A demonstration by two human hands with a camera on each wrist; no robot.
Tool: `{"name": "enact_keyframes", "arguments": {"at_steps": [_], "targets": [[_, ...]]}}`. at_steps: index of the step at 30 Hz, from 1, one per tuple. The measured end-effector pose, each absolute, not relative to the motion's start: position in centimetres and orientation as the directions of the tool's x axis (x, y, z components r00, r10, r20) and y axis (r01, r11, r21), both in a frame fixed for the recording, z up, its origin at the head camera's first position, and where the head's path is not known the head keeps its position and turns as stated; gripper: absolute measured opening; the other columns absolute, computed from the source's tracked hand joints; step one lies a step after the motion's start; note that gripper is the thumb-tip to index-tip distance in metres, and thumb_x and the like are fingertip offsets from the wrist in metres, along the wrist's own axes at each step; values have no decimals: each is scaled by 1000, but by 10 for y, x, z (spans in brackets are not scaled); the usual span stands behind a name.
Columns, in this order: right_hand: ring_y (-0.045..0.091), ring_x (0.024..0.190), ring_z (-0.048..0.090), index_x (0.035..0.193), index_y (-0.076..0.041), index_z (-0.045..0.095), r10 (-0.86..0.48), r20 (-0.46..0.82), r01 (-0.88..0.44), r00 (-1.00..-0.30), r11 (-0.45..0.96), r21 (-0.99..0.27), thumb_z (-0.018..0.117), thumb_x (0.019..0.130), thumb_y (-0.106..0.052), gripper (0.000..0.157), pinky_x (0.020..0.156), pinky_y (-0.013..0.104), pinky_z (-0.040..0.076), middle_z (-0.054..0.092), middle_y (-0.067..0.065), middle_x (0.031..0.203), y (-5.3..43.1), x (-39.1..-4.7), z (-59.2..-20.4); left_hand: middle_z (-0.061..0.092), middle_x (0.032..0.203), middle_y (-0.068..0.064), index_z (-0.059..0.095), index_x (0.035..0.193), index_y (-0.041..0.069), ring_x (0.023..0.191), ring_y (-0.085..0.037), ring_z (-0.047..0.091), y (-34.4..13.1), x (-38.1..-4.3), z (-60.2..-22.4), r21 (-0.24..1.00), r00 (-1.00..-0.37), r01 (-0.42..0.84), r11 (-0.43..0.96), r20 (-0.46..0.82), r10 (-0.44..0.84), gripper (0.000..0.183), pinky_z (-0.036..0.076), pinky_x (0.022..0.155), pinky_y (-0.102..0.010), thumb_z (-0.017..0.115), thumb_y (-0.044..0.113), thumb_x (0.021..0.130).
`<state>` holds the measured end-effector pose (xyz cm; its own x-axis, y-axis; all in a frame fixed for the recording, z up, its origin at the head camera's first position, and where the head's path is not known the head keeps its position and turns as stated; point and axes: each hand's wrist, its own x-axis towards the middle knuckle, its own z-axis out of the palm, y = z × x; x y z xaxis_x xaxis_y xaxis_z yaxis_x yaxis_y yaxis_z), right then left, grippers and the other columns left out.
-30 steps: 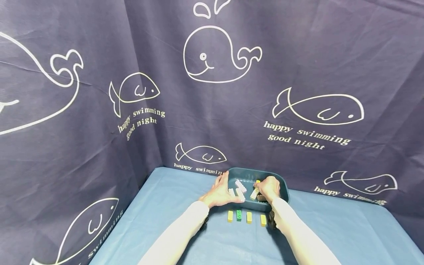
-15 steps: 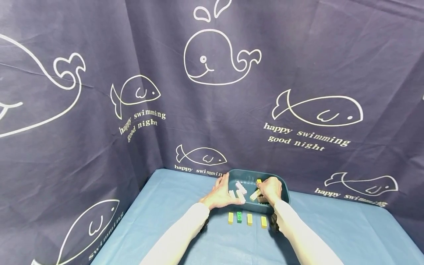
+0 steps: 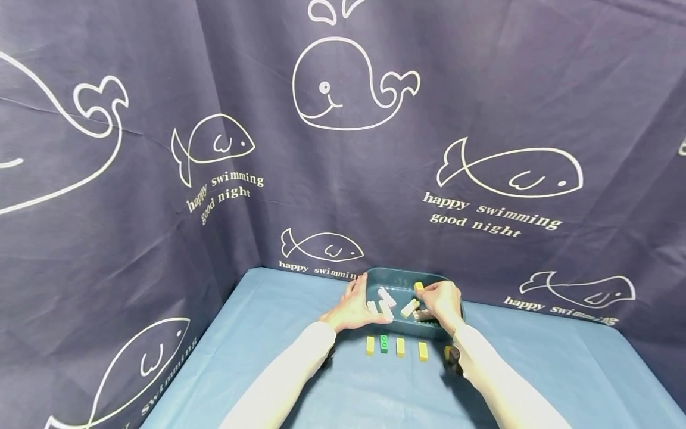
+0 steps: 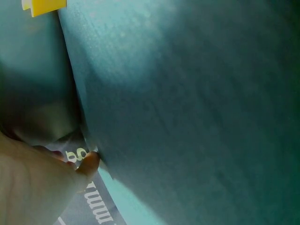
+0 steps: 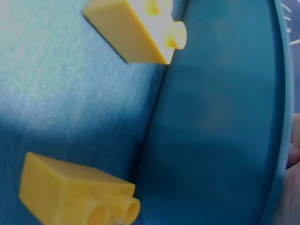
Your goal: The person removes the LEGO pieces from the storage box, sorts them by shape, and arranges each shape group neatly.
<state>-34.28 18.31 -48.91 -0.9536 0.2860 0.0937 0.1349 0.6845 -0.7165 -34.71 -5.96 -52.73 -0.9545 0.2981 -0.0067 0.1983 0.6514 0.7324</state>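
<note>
In the head view a dark teal plastic bin (image 3: pixel 399 326) stands against the back curtain. My left hand (image 3: pixel 348 310) grips its left end, thumb along the front rim and fingers up the side; the left wrist view shows a fingertip (image 4: pixel 90 163) at the bin's edge. My right hand (image 3: pixel 443 302) is over the bin's right part and pinches a small yellow toy brick (image 3: pixel 418 286) at its fingertips. White bricks (image 3: pixel 386 296), a pale yellow brick (image 3: pixel 409 308) and a brownish brick (image 3: pixel 422 315) lie inside. The right hand partly hides the bin's right end.
Before the bin, on the blue cloth (image 3: pixel 375 393), a row holds yellow bricks (image 3: pixel 400 347) and a green brick (image 3: pixel 383 344). A further yellow brick (image 3: pixel 448 353) is partly behind the right wrist camera (image 3: pixel 454 361). A printed curtain (image 3: pixel 343 179) closes the back and left.
My right hand has shifted slightly right with the yellow brick, uncovering more of the bricks inside. Another yellow brick now shows by the right wrist. My left hand stays on the bin.
</note>
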Motion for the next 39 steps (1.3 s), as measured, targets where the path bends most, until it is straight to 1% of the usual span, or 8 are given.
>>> {"name": "enact_keyframes", "arguments": {"at_steps": [5, 8, 13, 16, 26, 30, 34, 39], "targets": [[41, 115, 73, 100, -1, 85, 285, 66, 143, -956, 652, -744, 84, 89, -24, 26, 105, 55, 56, 82, 21, 115, 183, -335, -485, 24, 183, -10, 13, 177, 17, 170, -34, 19, -61, -347, -527, 734, -955, 202, 648, -1, 298, 138, 30, 133, -64, 93, 61, 74], [38, 112, 74, 102, -2, 85, 278, 47, 149, -959, 641, -753, 84, 90, -26, 27, 102, 54, 57, 82, 20, 115, 183, -330, -482, 24, 183, -9, 12, 177, 18, 170, -34, 20, -60, -347, -526, 729, -955, 202, 654, -1, 296, 138, 31, 133, -63, 92, 62, 74], [34, 106, 74, 102, -4, 86, 265, 57, 134, -963, 647, -750, 85, 91, -26, 25, 84, 40, 57, 83, 18, 112, 186, -322, -478, 22, 183, -8, 11, 177, 18, 170, -34, 19, -60, -346, -523, 735, -955, 194, 649, -9, 295, 138, 31, 133, -62, 92, 64, 74], [35, 104, 75, 101, -3, 86, 252, 81, 110, -964, 658, -745, 85, 90, -26, 25, 79, 35, 54, 83, 18, 110, 189, -317, -478, 21, 184, -10, 11, 177, 18, 170, -34, 18, -61, -347, -523, 738, -954, 192, 647, -14, 300, 139, 30, 133, -62, 91, 65, 74], [39, 108, 76, 99, -5, 87, 238, 104, 90, -966, 681, -727, 86, 89, -27, 24, 85, 43, 58, 84, 17, 107, 200, -300, -466, 22, 184, -7, 10, 177, 17, 170, -33, 17, -61, -348, -525, 731, -949, 214, 647, -1, 316, 141, 30, 133, -61, 92, 66, 73], [39, 109, 75, 98, -7, 87, 244, 95, 101, -965, 682, -725, 86, 88, -28, 24, 81, 39, 56, 84, 17, 108, 205, -295, -464, 23, 183, -8, 10, 177, 17, 170, -33, 18, -61, -348, -526, 731, -950, 217, 647, 5, 313, 140, 30, 133, -61, 92, 65, 73], [35, 104, 75, 98, -6, 87, 244, 90, 102, -966, 674, -732, 87, 88, -28, 24, 76, 33, 53, 84, 16, 106, 209, -289, -463, 23, 183, -7, 11, 177, 17, 170, -33, 19, -60, -347, -526, 733, -950, 218, 644, 9, 311, 140, 31, 133, -61, 92, 64, 74], [30, 98, 74, 97, -7, 87, 239, 85, 102, -967, 674, -732, 88, 88, -28, 23, 73, 30, 50, 85, 13, 101, 215, -282, -461, 24, 183, -7, 11, 177, 16, 169, -35, 20, -59, -346, -524, 730, -950, 225, 645, 18, 312, 138, 32, 132, -63, 92, 61, 74]]}}
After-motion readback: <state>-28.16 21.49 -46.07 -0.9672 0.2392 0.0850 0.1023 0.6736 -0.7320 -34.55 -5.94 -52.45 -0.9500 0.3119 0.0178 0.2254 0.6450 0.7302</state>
